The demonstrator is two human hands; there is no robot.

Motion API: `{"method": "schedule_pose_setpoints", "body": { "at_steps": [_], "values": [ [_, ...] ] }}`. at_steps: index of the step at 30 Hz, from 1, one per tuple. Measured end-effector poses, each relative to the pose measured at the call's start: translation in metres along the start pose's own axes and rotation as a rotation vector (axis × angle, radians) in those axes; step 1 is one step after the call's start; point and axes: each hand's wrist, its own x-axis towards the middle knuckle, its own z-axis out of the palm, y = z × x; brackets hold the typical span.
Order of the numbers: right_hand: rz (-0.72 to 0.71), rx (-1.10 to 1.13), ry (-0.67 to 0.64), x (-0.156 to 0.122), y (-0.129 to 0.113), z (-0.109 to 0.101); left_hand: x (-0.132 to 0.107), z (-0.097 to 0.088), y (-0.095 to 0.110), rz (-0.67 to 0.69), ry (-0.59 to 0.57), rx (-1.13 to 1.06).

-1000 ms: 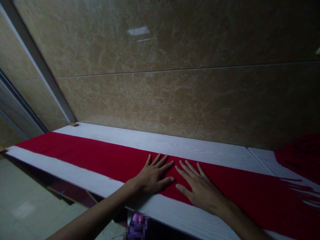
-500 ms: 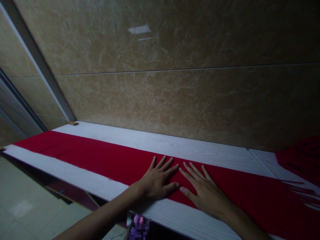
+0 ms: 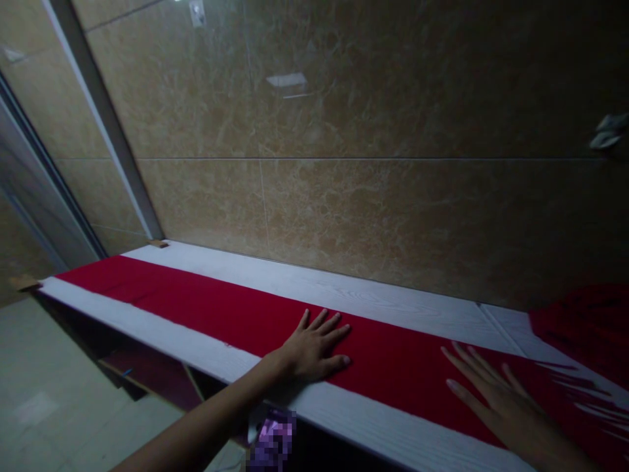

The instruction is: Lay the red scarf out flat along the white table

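Observation:
A long strip of red cloth (image 3: 196, 298) lies flat along a white wood-grain tabletop (image 3: 236, 262); strands of fringe show at its right end. My left hand (image 3: 314, 347) rests palm down on the middle of the strip, fingers spread. Farther right, my right hand (image 3: 491, 393) is over the cloth near the fringed end, fingers stretched out and apart. Whether its palm touches the cloth I cannot tell. Neither hand grips anything.
A heap of dark red fabric (image 3: 584, 328) sits at the table's right back. Behind the table stands a tan marbled tile wall (image 3: 319, 210). Shelves (image 3: 152, 377) show below the front edge, beside a pixelated purple patch (image 3: 270, 439). Small brown blocks (image 3: 158, 244) lie at the left end.
My right hand has slid away from the left hand, rightward along the cloth toward the fringe. The left hand stays in place on the cloth. The view has shifted slightly.

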Motion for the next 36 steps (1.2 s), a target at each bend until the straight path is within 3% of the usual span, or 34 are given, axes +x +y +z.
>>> {"method": "schedule_pose_setpoints", "body": {
  "at_steps": [4,7,18,24,29,36],
  "values": [
    [0.002,-0.075,0.084,-0.034,0.065,0.011,0.000,0.000,0.001,-0.011,0.000,0.007],
    [0.037,-0.055,0.099,-0.045,0.080,0.008,-0.001,-0.001,0.003,-0.005,0.010,0.011],
    [0.209,0.012,-0.081,-0.038,0.024,-0.045,-0.001,0.002,0.003,-0.002,0.045,0.045],
    [0.291,0.023,-0.113,-0.035,0.021,-0.045,0.000,0.007,-0.002,0.008,0.058,0.063],
    [0.276,0.031,-0.142,-0.037,0.021,-0.047,0.001,0.008,-0.005,0.029,0.069,0.059],
    [0.336,0.179,-0.096,-0.032,0.026,-0.057,0.000,0.002,-0.001,0.034,0.050,0.021]
  ]
}}
